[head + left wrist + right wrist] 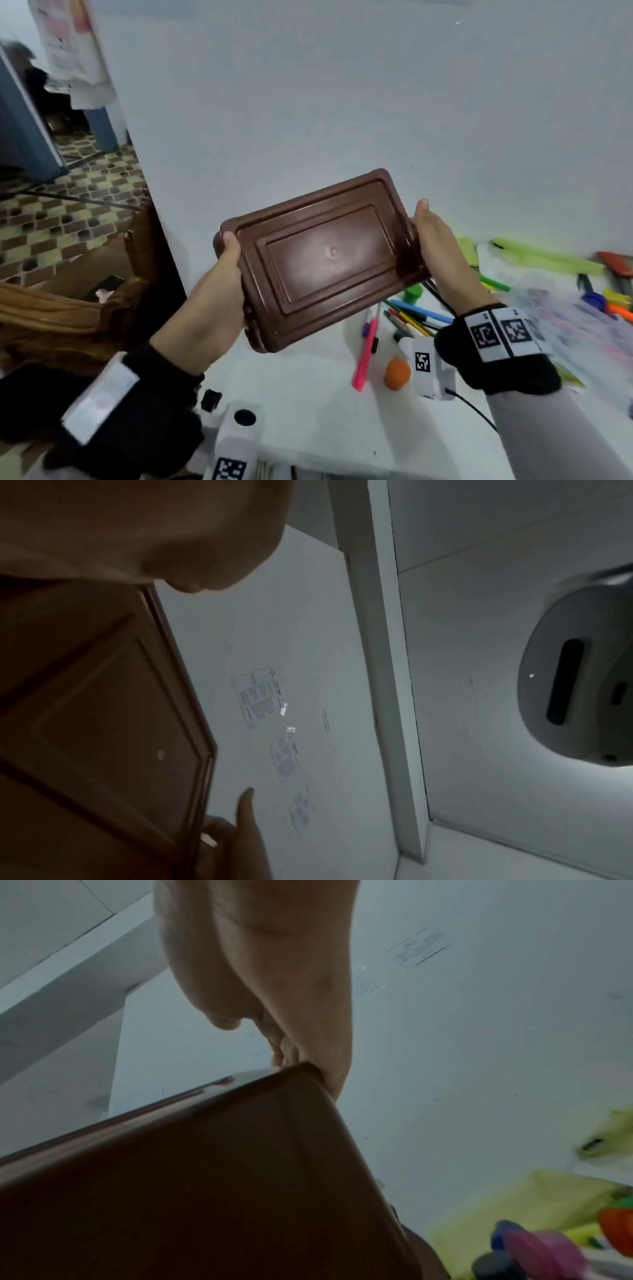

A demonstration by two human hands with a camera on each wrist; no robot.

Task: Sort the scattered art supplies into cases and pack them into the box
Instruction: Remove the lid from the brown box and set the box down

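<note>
A brown plastic box (318, 260) is held up in the air above the white table (308, 394), its flat moulded face turned toward me. My left hand (219, 274) grips its left short end, thumb over the face. My right hand (435, 246) grips the right short end. The left wrist view shows the brown box (103, 710) from close up under the palm, and the right wrist view shows the box (205, 1177) edge pressed against my right palm. Scattered pens and pencils (414, 317) lie on the table beneath the box.
A pink marker (366, 353), an orange ball (397, 374), a green cap (412, 294), green cases (548, 260) and more pens (613, 301) lie on the right. A brown bag (68, 308) sits left of the table. A white wall stands behind.
</note>
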